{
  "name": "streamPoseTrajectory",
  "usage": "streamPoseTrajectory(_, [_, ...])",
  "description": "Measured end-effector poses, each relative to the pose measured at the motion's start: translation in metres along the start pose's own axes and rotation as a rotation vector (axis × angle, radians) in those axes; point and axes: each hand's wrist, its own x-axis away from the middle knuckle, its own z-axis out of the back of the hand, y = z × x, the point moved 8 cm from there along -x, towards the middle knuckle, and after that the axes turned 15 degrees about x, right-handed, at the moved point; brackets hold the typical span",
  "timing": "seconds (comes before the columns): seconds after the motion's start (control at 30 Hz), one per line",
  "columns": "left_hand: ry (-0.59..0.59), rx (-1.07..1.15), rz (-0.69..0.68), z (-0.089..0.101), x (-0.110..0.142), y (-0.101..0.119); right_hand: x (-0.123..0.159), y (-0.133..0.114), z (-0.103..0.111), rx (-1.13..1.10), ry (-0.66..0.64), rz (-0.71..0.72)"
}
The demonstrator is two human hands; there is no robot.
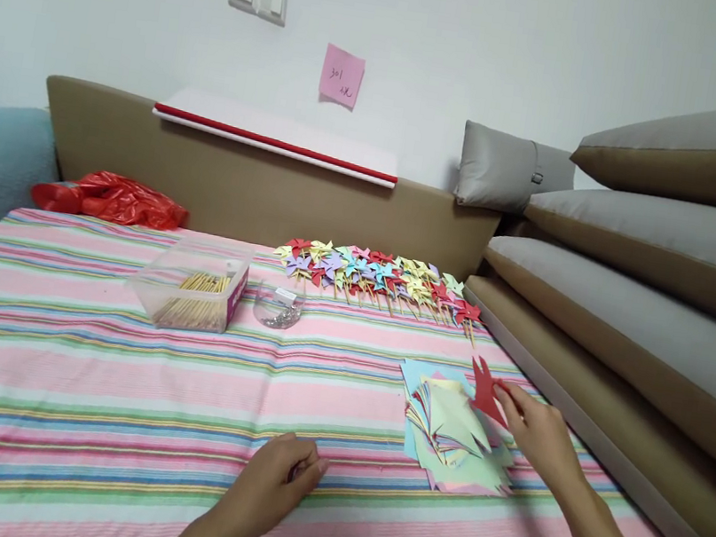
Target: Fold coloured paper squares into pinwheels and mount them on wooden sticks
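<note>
Between the fingertips of my right hand (pixel 533 425) is a red paper piece with slit, pointed corners (pixel 485 390), raised beside a paper stack. That stack of cut pastel sheets (pixel 453 417), green, yellow, pink and blue, lies fanned on the striped cloth. My left hand (pixel 278 476) rests on the cloth at the near middle, its fingers curled closed. Whether anything is inside those fingers is hidden. Farther back lie many finished paper pinwheels on sticks (pixel 370 275) in a long row.
A clear plastic box (pixel 155 278) holds thin wooden sticks (pixel 195 302). Beside it stands a round clear container (pixel 278 303) with small metal bits. A red plastic bag (pixel 119 199) lies at the back left. Stacked cushions (pixel 649 303) border the right side.
</note>
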Motion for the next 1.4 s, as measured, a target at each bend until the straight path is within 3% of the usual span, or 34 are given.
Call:
streamPoseTrajectory(0.13, [-0.023, 0.064, 0.027, 0.003, -0.001, -0.001, -0.012, -0.023, 0.027, -0.178, 0.121, -0.123])
streamPoseTrajectory(0.23, [-0.060, 0.205, 0.071, 0.006, -0.007, -0.005, -0.019, -0.077, 0.010, -0.455, 0.109, -0.146])
streamPoseTrajectory(0.3, [0.006, 0.373, 0.084, 0.017, -0.014, -0.007, -0.019, -0.131, -0.020, -0.680, 0.002, -0.117])
streamPoseTrajectory(0.43, [0.403, 0.907, 0.210, 0.057, -0.021, -0.022, 0.011, -0.240, -0.087, -0.993, -0.328, -0.042])
streamPoseTrajectory(0.5, [0.484, 1.133, 0.205, 0.070, -0.021, -0.018, 0.032, -0.276, -0.110, -1.118, -0.501, -0.021])
streamPoseTrajectory(0.57, [0.478, 1.193, 0.143, 0.081, -0.021, -0.008, 0.053, -0.296, -0.128, -1.251, -0.711, -0.028])
streamPoseTrajectory(0.63, [0.461, 1.141, 0.148, 0.085, -0.019, -0.005, 0.064, -0.302, -0.137, -1.278, -0.822, -0.026])
streamPoseTrajectory(0.8, [0.529, 1.003, 0.236, 0.081, -0.014, -0.025, 0.060, -0.292, -0.135, -1.155, -0.769, 0.045])
streamPoseTrajectory(1.0, [0.711, 1.083, 0.142, 0.087, -0.008, -0.027, 0.063, -0.281, -0.137, -1.217, -0.823, -0.005])
streamPoseTrajectory(1.2, [0.625, 1.083, 0.109, 0.083, -0.006, -0.009, 0.059, -0.265, -0.136, -1.221, -0.673, -0.076])
streamPoseTrajectory(1.4, [0.627, 1.024, 0.096, 0.078, -0.006, -0.011, 0.060, -0.270, -0.134, -1.218, -0.644, -0.039])
